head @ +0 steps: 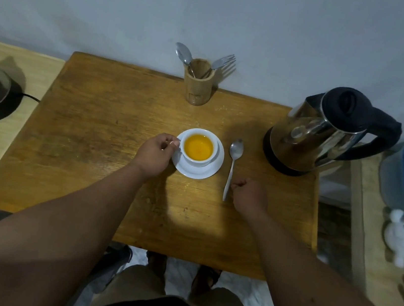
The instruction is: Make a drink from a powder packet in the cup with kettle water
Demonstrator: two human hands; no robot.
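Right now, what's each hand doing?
Left hand: closed on the cup handle.
Right hand: closed beside the spoon; grip unclear.

Dim, soft indoor light; a brighter patch falls on the bench (129, 106) toward 6 o'clock, between the forearms. The fork throws a shadow toward 3 o'clock on the wall (316, 34). Wide-angle bending and blur grow toward the edges.

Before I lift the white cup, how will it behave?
The white ceramic cup holds orange liquid close to its rim, so tilting would probably spill. It sits loose on the white saucer and may slide. The left hand holds it at the side.
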